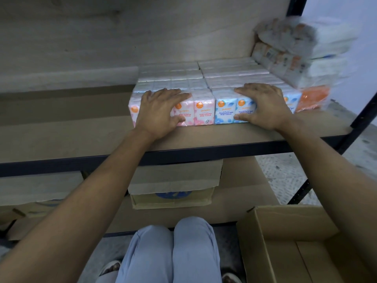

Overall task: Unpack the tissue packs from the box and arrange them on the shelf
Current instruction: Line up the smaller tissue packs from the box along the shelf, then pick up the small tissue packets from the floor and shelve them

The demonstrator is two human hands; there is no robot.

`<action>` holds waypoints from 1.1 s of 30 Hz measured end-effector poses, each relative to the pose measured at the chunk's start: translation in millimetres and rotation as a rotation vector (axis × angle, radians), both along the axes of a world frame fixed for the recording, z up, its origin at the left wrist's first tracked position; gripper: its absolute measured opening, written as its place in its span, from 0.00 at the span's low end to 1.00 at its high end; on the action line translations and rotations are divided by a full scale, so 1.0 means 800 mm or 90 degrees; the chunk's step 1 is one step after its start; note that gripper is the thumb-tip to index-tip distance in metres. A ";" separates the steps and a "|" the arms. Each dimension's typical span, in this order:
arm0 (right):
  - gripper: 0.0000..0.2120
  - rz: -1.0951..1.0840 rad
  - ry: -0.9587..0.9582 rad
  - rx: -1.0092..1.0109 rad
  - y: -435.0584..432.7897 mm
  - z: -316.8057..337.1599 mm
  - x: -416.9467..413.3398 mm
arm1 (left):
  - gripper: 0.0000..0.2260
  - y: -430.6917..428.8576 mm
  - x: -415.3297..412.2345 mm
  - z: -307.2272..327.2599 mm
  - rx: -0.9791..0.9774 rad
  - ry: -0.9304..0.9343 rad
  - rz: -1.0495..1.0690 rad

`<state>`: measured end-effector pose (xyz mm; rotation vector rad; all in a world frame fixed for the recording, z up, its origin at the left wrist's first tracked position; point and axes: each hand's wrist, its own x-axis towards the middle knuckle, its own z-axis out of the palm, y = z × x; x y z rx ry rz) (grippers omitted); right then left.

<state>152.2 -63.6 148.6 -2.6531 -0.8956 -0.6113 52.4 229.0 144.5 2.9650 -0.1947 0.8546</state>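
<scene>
Knees [173,252] in pale blue trousers are sitting just under the camera, with both bare forearms reaching up past them. The left hand [158,113] is lying flat over the top front edge of the rose scented mini tissue packs [204,111], fingers straight and spread, thumb pressing the pink front face. The right hand [265,107] is resting the same way, fingers apart and gripping nothing, on the fragrance free mini tissue packs [224,111], which are touching the pink ones. Both sets are standing upright at the front of the shelf [81,137], heading rows running back to the wall. An orange pack [312,98] is sitting just beside the blue row, under blurred stacked packs [295,48]. The cardboard box [285,231] is standing open at lower right, and a second carton [173,193] is sitting beneath the shelf.
</scene>
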 end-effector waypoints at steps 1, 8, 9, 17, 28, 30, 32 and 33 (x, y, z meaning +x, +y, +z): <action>0.36 -0.001 0.010 -0.003 0.001 0.002 -0.001 | 0.30 0.000 0.000 0.002 -0.002 0.011 0.004; 0.34 0.000 0.055 -0.001 0.003 0.019 -0.018 | 0.31 -0.014 -0.009 0.019 0.024 0.074 0.036; 0.33 -0.003 0.051 -0.001 0.004 0.021 -0.023 | 0.32 -0.015 -0.011 0.020 0.023 0.076 0.040; 0.27 0.028 0.062 0.041 0.027 0.035 -0.080 | 0.30 -0.005 -0.050 0.025 -0.041 0.061 0.046; 0.23 0.084 0.095 0.082 0.120 -0.013 -0.221 | 0.25 0.009 -0.180 -0.007 -0.098 0.079 0.047; 0.22 0.088 0.091 0.088 0.134 -0.031 -0.245 | 0.24 0.014 -0.204 -0.022 -0.112 0.085 0.054; 0.20 0.089 0.094 0.096 0.146 -0.049 -0.265 | 0.24 0.019 -0.224 -0.042 -0.115 0.083 0.067; 0.20 0.087 0.104 0.102 0.151 -0.061 -0.276 | 0.23 0.021 -0.235 -0.054 -0.115 0.083 0.074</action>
